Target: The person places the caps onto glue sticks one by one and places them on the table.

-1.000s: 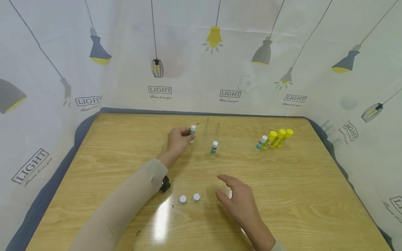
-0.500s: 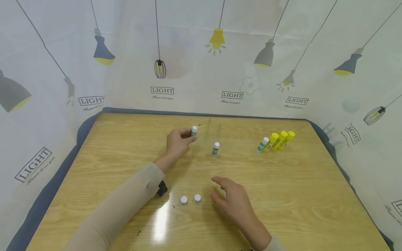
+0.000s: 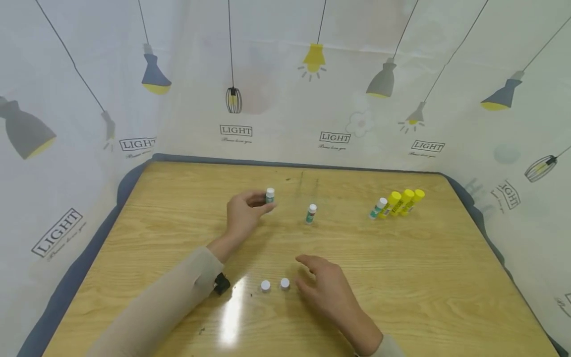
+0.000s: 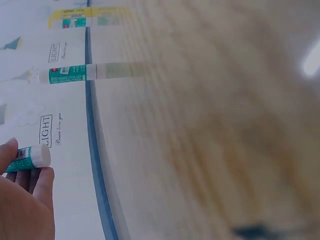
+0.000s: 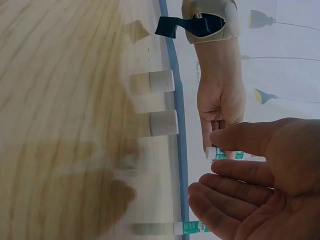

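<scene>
My left hand (image 3: 243, 215) pinches a glue stick (image 3: 269, 195) with a white top and green label, roughly upright. In the left wrist view, the held stick's white lower end (image 4: 42, 156) hangs above the tabletop. To its right a similar glue stick (image 3: 311, 214) stands on the wooden table. My right hand (image 3: 330, 290) hovers palm inward near the front, fingers relaxed and holding nothing. Just left of it are two short white caps (image 3: 284, 283) (image 3: 265, 286), side by side on the table. Part of the held stick is hidden by my fingers.
At the right, a white-topped glue stick (image 3: 377, 208) stands in a row with several yellow glue sticks (image 3: 403, 202). A black strap device (image 3: 221, 284) shows at my left wrist. A printed curtain (image 3: 285, 89) hangs behind the table (image 3: 424, 277).
My left hand has carried the glue stick a little left, away from the standing one. My right hand has drifted left, closer to the white caps. The head view has shifted slightly.
</scene>
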A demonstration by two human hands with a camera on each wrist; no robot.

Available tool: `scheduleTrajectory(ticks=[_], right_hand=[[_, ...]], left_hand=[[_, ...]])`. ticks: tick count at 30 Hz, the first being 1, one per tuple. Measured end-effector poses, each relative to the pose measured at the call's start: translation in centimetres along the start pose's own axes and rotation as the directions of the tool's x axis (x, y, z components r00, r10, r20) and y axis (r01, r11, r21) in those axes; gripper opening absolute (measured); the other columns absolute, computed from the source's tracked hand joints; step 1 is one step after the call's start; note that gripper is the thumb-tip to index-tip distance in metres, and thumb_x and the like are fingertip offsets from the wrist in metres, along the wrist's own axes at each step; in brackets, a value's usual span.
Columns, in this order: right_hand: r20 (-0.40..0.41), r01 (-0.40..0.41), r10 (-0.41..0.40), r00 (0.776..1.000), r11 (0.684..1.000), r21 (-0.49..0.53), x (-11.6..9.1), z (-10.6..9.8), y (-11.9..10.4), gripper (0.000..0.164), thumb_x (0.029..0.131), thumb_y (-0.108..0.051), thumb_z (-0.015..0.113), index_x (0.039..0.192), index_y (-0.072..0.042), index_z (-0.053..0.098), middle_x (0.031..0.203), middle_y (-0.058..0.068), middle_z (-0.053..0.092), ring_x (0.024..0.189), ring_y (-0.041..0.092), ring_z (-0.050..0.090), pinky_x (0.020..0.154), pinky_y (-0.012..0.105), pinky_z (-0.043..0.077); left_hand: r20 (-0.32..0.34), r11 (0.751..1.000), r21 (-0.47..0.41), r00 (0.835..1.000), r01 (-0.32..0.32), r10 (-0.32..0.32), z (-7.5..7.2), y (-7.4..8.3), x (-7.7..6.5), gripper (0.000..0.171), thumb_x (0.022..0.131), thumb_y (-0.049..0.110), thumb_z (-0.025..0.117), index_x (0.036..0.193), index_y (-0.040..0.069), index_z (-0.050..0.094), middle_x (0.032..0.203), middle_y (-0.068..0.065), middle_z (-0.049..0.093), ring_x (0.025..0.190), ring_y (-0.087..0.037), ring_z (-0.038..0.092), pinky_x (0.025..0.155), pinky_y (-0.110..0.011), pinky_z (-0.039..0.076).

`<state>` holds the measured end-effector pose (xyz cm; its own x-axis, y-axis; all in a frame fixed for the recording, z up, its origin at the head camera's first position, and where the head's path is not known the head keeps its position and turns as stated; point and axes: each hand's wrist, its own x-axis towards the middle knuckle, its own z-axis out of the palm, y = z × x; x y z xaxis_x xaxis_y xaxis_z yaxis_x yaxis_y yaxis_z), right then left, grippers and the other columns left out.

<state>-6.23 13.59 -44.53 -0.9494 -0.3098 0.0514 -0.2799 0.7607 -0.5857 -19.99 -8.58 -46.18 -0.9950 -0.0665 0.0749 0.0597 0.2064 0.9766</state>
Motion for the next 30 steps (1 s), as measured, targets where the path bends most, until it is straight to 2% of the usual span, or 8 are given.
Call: scheduleTrajectory(ticks=[8, 11, 16, 22, 26, 30], right_hand=[[0.075, 0.069, -0.071, 0.995, 0.997, 0.035, 0.7, 0.7, -0.1, 0.036, 0.091, -0.020, 0.077, 0.124, -0.006, 0.070, 0.120, 0.010, 0.073, 0.100, 0.024, 0.071, 0.083, 0.038, 0.063], [0.096, 0.067, -0.071, 0.993, 0.997, 0.043, 0.7, 0.9, -0.2, 0.037, 0.092, -0.024, 0.077, 0.124, -0.007, 0.071, 0.120, 0.009, 0.072, 0.102, 0.024, 0.071, 0.086, 0.040, 0.062], [0.119, 0.069, -0.073, 0.990, 0.997, 0.035, 0.9, 1.2, -0.3, 0.035, 0.092, -0.026, 0.076, 0.122, -0.007, 0.072, 0.118, 0.008, 0.072, 0.106, 0.023, 0.070, 0.092, 0.042, 0.059], [0.139, 0.113, -0.111, 0.984, 0.994, -0.002, 1.1, 1.6, -0.3, 0.029, 0.088, -0.018, 0.078, 0.115, -0.007, 0.074, 0.111, 0.005, 0.074, 0.101, 0.018, 0.069, 0.088, 0.035, 0.060], [0.154, 0.132, -0.129, 0.980, 0.991, -0.008, 1.3, 1.9, -0.4, 0.025, 0.087, -0.015, 0.078, 0.110, -0.006, 0.075, 0.107, 0.004, 0.074, 0.100, 0.019, 0.070, 0.088, 0.035, 0.060], [0.169, 0.154, -0.151, 0.974, 0.988, -0.005, 1.5, 2.2, -0.4, 0.018, 0.087, -0.013, 0.078, 0.104, -0.007, 0.076, 0.101, 0.001, 0.074, 0.097, 0.017, 0.070, 0.087, 0.032, 0.060]], left_hand=[[-0.011, 0.999, 0.044, 1.000, -0.016, 0.017, -1.5, -0.1, -1.5, 0.033, 0.083, 0.020, 0.086, 0.113, 0.011, 0.075, 0.108, -0.004, 0.075, 0.100, -0.019, 0.071, 0.094, -0.038, 0.059], [-0.002, 1.000, 0.029, 1.000, 0.008, -0.008, -1.8, 0.0, -1.9, 0.035, 0.083, 0.020, 0.086, 0.115, 0.009, 0.074, 0.110, -0.006, 0.075, 0.102, -0.022, 0.071, 0.094, -0.039, 0.059], [0.020, 0.995, 0.002, 0.995, 0.096, -0.096, -2.3, 0.3, -2.7, 0.038, 0.083, 0.022, 0.086, 0.117, 0.010, 0.074, 0.114, -0.007, 0.074, 0.105, -0.023, 0.070, 0.094, -0.037, 0.059], [0.029, 0.983, -0.039, 0.984, 0.179, -0.178, -2.5, 0.7, -3.4, 0.037, 0.083, 0.019, 0.086, 0.117, 0.011, 0.074, 0.116, -0.006, 0.074, 0.108, -0.023, 0.068, 0.095, -0.036, 0.058], [0.043, 0.979, -0.067, 0.981, 0.193, -0.190, -2.6, 0.7, -3.8, 0.038, 0.084, 0.016, 0.085, 0.119, 0.010, 0.073, 0.116, -0.007, 0.073, 0.110, -0.024, 0.067, 0.098, -0.038, 0.057], [0.040, 0.982, -0.076, 0.984, 0.175, -0.173, -2.9, 0.7, -4.3, 0.035, 0.084, 0.013, 0.085, 0.116, 0.009, 0.074, 0.115, -0.008, 0.073, 0.110, -0.024, 0.067, 0.104, -0.042, 0.053]])
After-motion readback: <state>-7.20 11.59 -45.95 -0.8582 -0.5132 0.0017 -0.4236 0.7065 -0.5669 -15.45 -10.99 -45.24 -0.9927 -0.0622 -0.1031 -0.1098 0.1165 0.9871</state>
